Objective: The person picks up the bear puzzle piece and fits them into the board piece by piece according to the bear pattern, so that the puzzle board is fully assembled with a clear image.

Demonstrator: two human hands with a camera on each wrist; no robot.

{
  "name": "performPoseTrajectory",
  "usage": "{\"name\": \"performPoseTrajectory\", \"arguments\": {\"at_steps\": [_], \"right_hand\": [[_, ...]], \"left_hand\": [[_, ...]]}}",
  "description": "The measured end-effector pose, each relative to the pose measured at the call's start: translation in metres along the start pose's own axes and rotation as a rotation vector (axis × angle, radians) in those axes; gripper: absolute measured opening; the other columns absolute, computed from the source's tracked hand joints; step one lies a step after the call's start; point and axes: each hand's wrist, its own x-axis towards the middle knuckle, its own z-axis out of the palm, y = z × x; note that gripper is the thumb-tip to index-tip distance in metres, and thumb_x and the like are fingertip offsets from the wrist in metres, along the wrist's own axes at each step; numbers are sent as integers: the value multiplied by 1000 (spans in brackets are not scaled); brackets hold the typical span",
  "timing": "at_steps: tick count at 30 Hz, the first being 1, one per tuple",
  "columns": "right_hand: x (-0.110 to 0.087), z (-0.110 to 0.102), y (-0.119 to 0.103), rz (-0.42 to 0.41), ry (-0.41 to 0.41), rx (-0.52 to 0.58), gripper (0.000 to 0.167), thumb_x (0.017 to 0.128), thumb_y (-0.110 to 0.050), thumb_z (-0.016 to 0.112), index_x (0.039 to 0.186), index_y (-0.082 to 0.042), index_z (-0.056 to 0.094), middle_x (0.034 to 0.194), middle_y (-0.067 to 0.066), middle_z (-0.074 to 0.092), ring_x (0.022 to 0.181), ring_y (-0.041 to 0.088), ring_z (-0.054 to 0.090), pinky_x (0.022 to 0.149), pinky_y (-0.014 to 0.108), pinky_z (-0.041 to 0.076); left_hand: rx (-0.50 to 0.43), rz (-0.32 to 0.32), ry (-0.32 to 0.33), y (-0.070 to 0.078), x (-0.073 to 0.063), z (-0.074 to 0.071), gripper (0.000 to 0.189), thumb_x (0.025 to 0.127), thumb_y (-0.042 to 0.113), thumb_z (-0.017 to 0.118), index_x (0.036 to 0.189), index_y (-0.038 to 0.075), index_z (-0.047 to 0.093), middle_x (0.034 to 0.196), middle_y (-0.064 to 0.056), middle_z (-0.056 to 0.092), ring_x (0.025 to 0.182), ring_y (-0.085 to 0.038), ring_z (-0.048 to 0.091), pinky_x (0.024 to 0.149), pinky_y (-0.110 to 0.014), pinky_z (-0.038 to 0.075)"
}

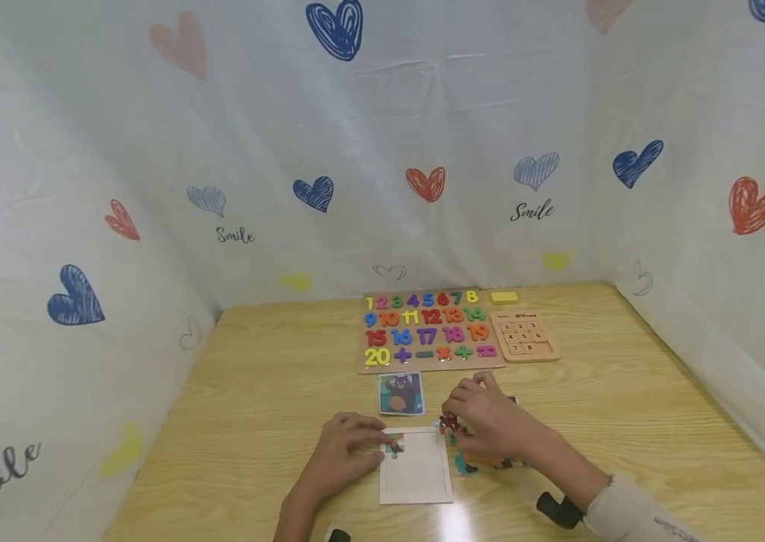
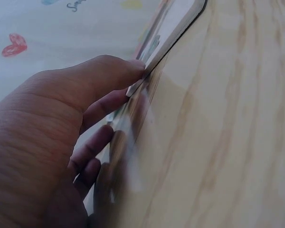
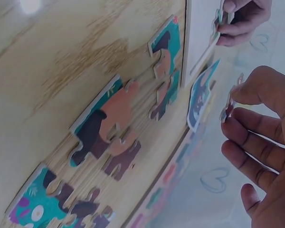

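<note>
Table (image 1: 274, 361) | number board (image 1: 437, 364) | tile tray (image 1: 547, 348) | yellow block (image 1: 504, 297) | picture card (image 1: 401, 394) | frame (image 1: 416, 478) | puzzle pieces (image 3: 118, 113)

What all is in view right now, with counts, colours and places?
Puzzle tray: one, pale, on table
Placed puzzle piece: at least one, teal and multicoloured, tray's upper left
Held puzzle piece: one, dark reddish, right fingertips
Loose puzzle pieces: several, teal, brown, orange, right of tray
Bear card: one, multicoloured, beyond tray
Number board: one, brown, multicoloured numbers, beyond card
Sliding number puzzle: one, wood-coloured, right of board
Block: one, yellow, table's far edge
Table: one, wood-coloured, underneath
Curtain: count unclear, white with hearts, around table
Wrist gear: two, black, near wrists
Sleeve: one, beige, right arm
Left hand: one, bare, touching tray's left side
Right hand: one, bare, above loose pieces
</note>
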Motion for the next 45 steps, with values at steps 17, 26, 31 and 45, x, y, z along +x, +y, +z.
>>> {"name": "performPoseTrajectory", "arguments": {"at_steps": [17, 26, 31, 45], "right_hand": [[12, 11, -14, 4, -79, 4, 21, 78, -22, 79, 97, -18, 71, 91, -8, 65, 90, 13, 53, 87, 46, 38], [18, 20, -18, 3, -86, -13, 19, 77, -23, 78, 94, -19, 71, 90, -9, 64, 89, 12, 53, 87, 44, 38], [21, 25, -20, 1, -88, -28, 17, 76, -23, 79, 91, -20, 70, 86, -10, 62, 86, 12, 53, 86, 43, 39], [28, 36, -25, -23, -99, -68, 19, 77, -25, 78, 93, -20, 71, 86, -10, 62, 87, 13, 54, 86, 43, 39]], "left_hand": [[3, 11, 8, 1, 0, -1, 20, 86, 27, 78, 105, 35, 78, 121, 15, 65, 116, -15, 49, 96, -53, 37], [-8, 1, -1, 1, 1, -1, 18, 87, 28, 77, 105, 32, 78, 120, 15, 65, 117, -16, 49, 98, -55, 35], [-10, -8, -5, 2, 1, -2, 18, 88, 28, 77, 105, 33, 78, 121, 15, 65, 117, -15, 49, 98, -55, 35], [-6, -20, 0, 1, 1, -1, 19, 87, 27, 77, 105, 34, 78, 120, 16, 65, 116, -14, 49, 96, -53, 36]]}}
